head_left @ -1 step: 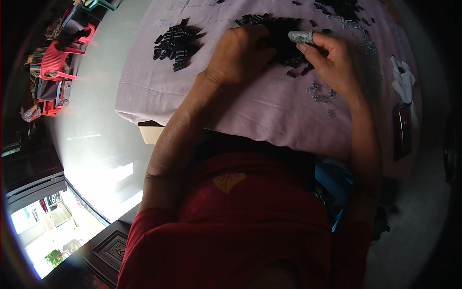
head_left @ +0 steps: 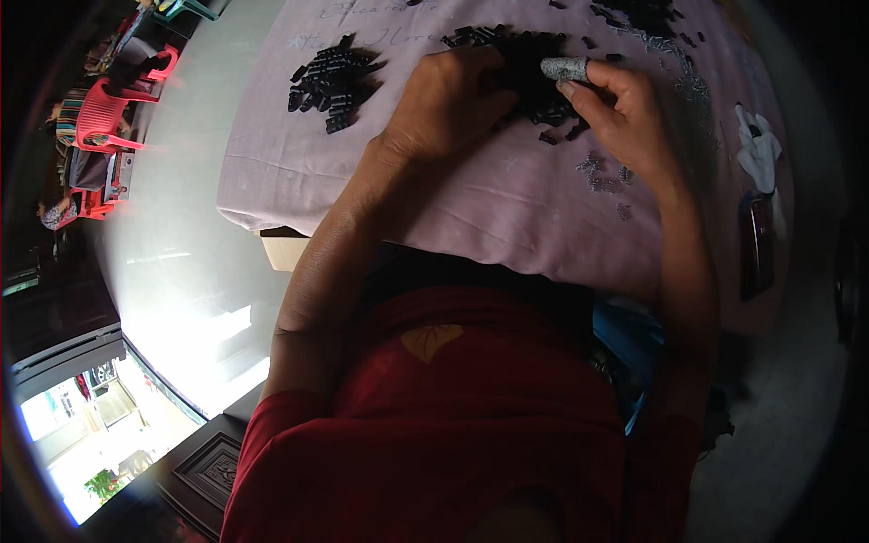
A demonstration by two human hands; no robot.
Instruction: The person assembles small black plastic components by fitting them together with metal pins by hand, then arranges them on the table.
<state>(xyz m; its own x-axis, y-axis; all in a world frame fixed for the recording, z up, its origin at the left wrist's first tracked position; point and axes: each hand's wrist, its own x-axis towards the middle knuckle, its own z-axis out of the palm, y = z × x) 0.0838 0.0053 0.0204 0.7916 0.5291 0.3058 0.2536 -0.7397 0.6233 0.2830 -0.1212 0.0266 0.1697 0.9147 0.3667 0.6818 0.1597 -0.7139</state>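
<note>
My left hand (head_left: pixel 448 104) is curled closed at the near left edge of a heap of small black parts (head_left: pixel 534 54). Its fingertips are lost in the dark of the heap, so what they grip cannot be made out. Across from it, my right hand (head_left: pixel 629 113) has thumb and index finger pressed together; a grey speckled sleeve (head_left: pixel 565 69) covers the index fingertip. Anything in that pinch is too small or hidden to name. To the left lies a separate pile of black ribbed pieces (head_left: pixel 330 81). Tiny silver metal pieces (head_left: pixel 597 174) are scattered below my right hand.
A pink cloth (head_left: pixel 434 208) covers the table. More silver bits (head_left: pixel 692 81) and black parts (head_left: pixel 638 14) lie at the far right. A white glove-like cloth (head_left: pixel 759 149) and a dark phone (head_left: pixel 757 244) rest along the right edge. Red plastic chairs (head_left: pixel 101 113) stand off to the left.
</note>
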